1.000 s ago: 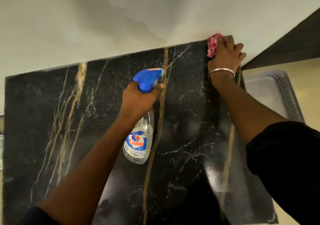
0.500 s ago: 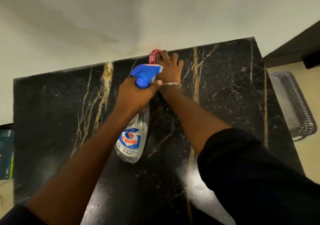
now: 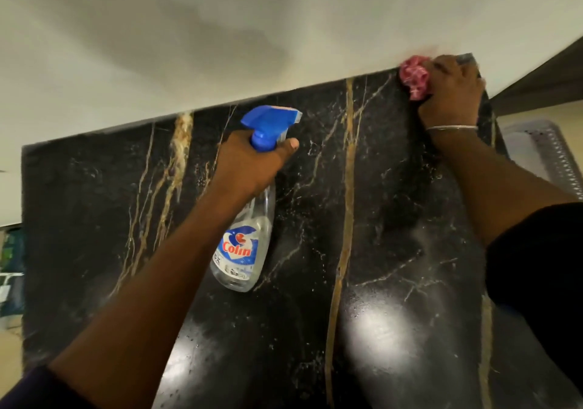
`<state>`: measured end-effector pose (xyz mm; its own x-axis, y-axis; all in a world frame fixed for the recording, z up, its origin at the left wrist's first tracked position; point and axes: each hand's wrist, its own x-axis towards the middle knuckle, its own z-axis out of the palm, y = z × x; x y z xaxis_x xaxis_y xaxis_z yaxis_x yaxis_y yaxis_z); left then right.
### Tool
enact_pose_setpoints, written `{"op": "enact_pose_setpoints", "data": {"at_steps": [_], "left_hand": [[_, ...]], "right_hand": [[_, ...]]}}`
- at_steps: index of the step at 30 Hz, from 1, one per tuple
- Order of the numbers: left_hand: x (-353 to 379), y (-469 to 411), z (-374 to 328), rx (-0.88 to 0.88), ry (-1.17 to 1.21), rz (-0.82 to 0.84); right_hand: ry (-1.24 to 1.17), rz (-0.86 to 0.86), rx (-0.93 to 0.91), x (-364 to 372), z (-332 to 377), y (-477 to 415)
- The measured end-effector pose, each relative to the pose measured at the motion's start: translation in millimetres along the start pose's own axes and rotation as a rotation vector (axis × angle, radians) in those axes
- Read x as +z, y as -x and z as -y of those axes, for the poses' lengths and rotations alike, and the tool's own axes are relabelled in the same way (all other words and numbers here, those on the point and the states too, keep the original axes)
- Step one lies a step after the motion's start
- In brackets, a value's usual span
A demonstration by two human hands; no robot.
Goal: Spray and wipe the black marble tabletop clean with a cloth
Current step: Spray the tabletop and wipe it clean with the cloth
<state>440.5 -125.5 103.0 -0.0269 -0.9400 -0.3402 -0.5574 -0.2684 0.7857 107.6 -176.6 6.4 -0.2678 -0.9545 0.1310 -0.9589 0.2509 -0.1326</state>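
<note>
The black marble tabletop (image 3: 394, 219), veined in gold and white, runs out from under me to the pale wall (image 3: 220, 30), and off its right edge sits a grey perforated tray (image 3: 542, 146). My left hand (image 3: 252, 165) has its fingers curled round the neck of the clear spray bottle (image 3: 246, 244), thumb up beside the blue trigger head, the bottle held over the middle of the stone. My right hand (image 3: 451, 93), a thin metal bangle (image 3: 451, 127) at the wrist, bunches the pink cloth (image 3: 415, 77) under curled fingers at the far right corner, where the tabletop meets the wall.
</note>
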Motion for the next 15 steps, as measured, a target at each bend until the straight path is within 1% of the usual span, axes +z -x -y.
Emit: {"op": "enact_pose_setpoints", "data": {"at_steps": [2,5,9,12,15], "left_hand": [[3.9,-0.7,-3.8,0.005,-0.003,0.001],[4.5,1.4,-7.4,0.023,-0.004,-0.002],[-5.1,6.3,-4.8,0.031,0.014,-0.029],[-13.4,7.7,1.6,0.028,0.017,-0.038],[-27.0,8.5,10.9,0.023,0.015,-0.062]], "right_hand": [[0.011,0.005,0.078,-3.0,-16.1,-2.7],[0.066,0.023,0.255,-8.7,-28.3,-6.6],[0.109,0.094,0.433,-8.7,-13.5,-11.4],[0.105,0.139,0.439,-7.6,29.9,-3.5],[0.124,0.171,0.305,-4.3,96.9,17.5]]}}
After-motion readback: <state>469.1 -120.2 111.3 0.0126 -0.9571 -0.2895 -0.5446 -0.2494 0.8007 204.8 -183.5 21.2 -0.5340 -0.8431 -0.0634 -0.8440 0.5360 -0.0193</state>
